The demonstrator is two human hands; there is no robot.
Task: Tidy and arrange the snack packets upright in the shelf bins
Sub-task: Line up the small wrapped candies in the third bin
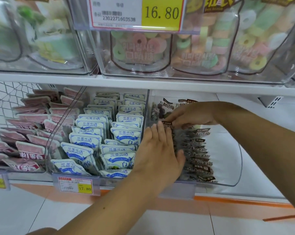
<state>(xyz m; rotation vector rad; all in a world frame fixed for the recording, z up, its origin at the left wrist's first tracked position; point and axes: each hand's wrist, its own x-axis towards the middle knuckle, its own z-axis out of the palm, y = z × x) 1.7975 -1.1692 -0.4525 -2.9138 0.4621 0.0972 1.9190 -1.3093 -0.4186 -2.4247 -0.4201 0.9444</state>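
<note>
My left hand: my left hand is spread flat, fingers straight and close together, palm laid against the left side of the row of dark packets; it grips nothing.
My right hand: my right hand comes in from the right over the same row, fingers bent down, thumb and fingertips pinching the top edge of one dark packet near the back.
Dark packets: they sit in the clear right bin on the lower shelf, stacked one behind another in a row along its left side, tops leaning back; two more stand upright at the rear of the bin.
Middle bin: white and blue packets fill it in two rows, mostly upright, with the front few tipped forward.
Left side: pink packets lie overlapping and slanted, just beside a wire basket.
Price tags: a tag reading 17.80 hangs on the front of the middle bin; a larger tag reading 16.80 is fixed to the bin above.
Upper shelf: clear bins hold bags of ring sweets in pastel colours, standing on the white shelf board.
Forearms: both are bare; the left crosses from the lower left, the right from the right edge.
</note>
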